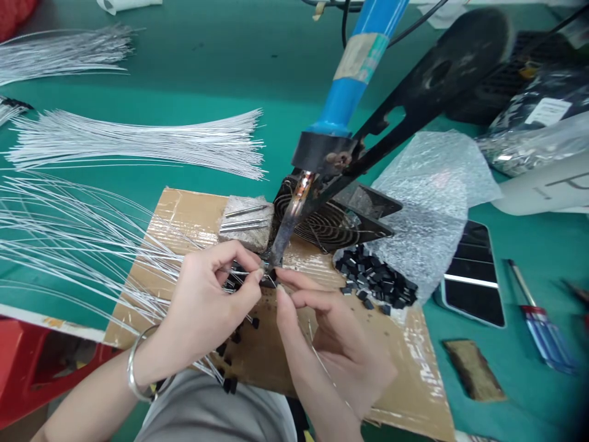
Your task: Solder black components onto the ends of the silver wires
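A blue-handled soldering iron is clamped in a black metal stand, its tip pointing down between my hands. My left hand is closed in a pinch on a thin white wire, its end just under the iron's tip. From the right, my right hand pinches thin solder wire, which runs back across the palm. My right fingertips are close to the tip too. Fingers and iron partly hide the joint. Several wires with black connectors hang below my left hand.
A cardboard sheet covers the near table. Behind the iron sits a fan, beside a block with metal rods. Black connectors are piled right, near a phone and screwdriver. A wire bundle lies left.
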Action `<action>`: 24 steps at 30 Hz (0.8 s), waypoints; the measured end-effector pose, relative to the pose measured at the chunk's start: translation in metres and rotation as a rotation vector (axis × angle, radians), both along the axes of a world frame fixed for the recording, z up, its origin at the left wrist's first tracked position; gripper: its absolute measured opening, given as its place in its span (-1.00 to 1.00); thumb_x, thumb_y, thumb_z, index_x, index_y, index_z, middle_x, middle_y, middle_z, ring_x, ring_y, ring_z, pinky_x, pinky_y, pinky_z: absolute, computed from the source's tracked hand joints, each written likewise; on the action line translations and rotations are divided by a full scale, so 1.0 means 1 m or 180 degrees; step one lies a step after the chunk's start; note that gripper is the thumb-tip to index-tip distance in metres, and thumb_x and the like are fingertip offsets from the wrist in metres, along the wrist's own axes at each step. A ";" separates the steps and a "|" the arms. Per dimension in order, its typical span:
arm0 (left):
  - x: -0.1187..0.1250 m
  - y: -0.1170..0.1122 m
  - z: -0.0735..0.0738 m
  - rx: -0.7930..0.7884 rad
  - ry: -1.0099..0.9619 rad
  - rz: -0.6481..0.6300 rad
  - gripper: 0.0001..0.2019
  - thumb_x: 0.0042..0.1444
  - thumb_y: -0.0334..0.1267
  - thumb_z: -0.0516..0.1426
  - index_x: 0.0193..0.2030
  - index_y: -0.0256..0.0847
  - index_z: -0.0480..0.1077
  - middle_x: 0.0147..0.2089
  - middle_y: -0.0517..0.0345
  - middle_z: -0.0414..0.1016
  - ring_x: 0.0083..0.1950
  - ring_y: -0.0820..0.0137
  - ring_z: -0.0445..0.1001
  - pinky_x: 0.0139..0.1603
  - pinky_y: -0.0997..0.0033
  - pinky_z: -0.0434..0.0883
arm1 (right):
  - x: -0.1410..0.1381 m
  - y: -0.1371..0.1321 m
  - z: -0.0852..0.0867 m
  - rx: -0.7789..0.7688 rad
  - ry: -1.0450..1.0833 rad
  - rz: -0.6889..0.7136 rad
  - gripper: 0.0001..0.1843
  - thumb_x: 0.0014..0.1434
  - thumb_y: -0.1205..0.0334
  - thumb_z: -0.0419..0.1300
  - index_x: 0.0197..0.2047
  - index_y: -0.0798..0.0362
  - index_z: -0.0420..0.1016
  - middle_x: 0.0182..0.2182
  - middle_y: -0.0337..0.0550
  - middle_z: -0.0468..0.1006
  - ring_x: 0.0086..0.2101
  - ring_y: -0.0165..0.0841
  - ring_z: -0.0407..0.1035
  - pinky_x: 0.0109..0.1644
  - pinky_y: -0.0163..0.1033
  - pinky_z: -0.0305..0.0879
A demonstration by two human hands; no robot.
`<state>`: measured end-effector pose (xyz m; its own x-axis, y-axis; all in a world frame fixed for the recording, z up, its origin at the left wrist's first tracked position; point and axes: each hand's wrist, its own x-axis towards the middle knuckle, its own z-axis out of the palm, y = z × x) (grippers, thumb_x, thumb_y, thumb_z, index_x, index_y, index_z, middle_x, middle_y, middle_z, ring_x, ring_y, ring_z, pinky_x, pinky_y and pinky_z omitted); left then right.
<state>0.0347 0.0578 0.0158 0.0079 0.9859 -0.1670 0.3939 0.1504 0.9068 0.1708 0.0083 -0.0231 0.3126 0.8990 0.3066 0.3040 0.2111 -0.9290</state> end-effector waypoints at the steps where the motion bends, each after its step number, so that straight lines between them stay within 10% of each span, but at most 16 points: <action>1: 0.000 0.000 0.000 0.0008 -0.0002 0.0002 -0.91 0.06 -0.32 0.18 -0.44 -0.19 0.50 -0.32 0.07 0.67 -0.34 0.33 0.52 -0.47 0.41 0.26 | 0.000 0.000 -0.001 0.0001 0.0003 -0.0006 -0.85 0.22 0.44 0.38 -0.29 -0.01 0.57 -0.14 -0.11 0.77 -0.11 -0.26 0.69 0.03 -0.21 0.60; 14: 0.000 0.001 0.002 0.0120 0.0019 -0.0059 -0.91 0.06 -0.38 0.19 -0.45 -0.20 0.49 -0.37 0.15 0.63 -0.49 0.48 0.30 -0.50 0.46 0.23 | 0.002 0.000 0.001 0.0086 -0.0266 0.0054 -0.84 0.22 0.46 0.38 -0.27 -0.01 0.57 -0.13 -0.10 0.78 -0.15 -0.26 0.71 -0.02 -0.23 0.62; 24: 0.001 0.001 0.000 0.0038 0.0057 -0.0073 -0.91 0.06 -0.35 0.17 -0.43 -0.20 0.49 -0.32 0.07 0.67 -0.37 0.37 0.48 -0.45 0.41 0.29 | 0.002 0.000 0.000 0.0060 -0.0240 0.0075 -0.83 0.23 0.48 0.35 -0.27 0.00 0.55 -0.15 -0.09 0.77 -0.12 -0.23 0.71 -0.01 -0.18 0.62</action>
